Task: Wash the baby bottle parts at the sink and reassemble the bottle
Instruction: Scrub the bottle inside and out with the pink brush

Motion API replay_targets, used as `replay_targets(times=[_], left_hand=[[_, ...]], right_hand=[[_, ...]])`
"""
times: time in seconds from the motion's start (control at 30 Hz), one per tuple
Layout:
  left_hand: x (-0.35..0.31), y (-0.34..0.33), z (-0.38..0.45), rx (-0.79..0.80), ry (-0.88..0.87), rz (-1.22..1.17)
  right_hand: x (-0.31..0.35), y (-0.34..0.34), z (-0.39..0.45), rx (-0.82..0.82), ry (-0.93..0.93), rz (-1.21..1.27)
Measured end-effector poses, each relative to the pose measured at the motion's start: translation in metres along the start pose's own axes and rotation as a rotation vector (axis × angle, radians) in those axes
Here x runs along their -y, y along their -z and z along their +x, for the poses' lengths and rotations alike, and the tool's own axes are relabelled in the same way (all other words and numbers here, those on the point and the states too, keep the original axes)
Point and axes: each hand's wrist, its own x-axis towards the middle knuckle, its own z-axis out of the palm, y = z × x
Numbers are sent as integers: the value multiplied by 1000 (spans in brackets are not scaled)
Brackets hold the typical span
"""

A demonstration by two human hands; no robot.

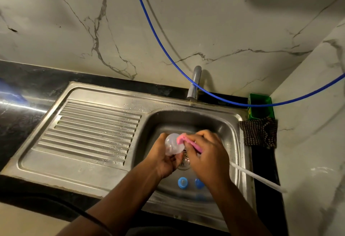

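Both forearms reach in from the bottom edge over the steel sink [231, 123]. Left hand [164, 158] grips a clear bottle part [172, 144] above the drain [184, 161]; right hand [205, 153] is clenched on a pink sponge brush [182, 139] pressed against that part, its white handle [257, 178] running out over the right rim. Two blue bottle pieces [182, 182] lie on the basin floor, near the wrists.
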Motion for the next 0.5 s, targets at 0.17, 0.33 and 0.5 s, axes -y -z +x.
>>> replay_targets(times=[0.17,0.33,0.5], left_hand=[[0,1,-1,68,17,24],[-3,6,-3,34,33,-21],[-3,5,-8,6,-6,31]], right_hand=[[10,-4,-15,44,111,11],[8,-5,-6,34,43,-14],[6,-2,-3,3,-18,-29]])
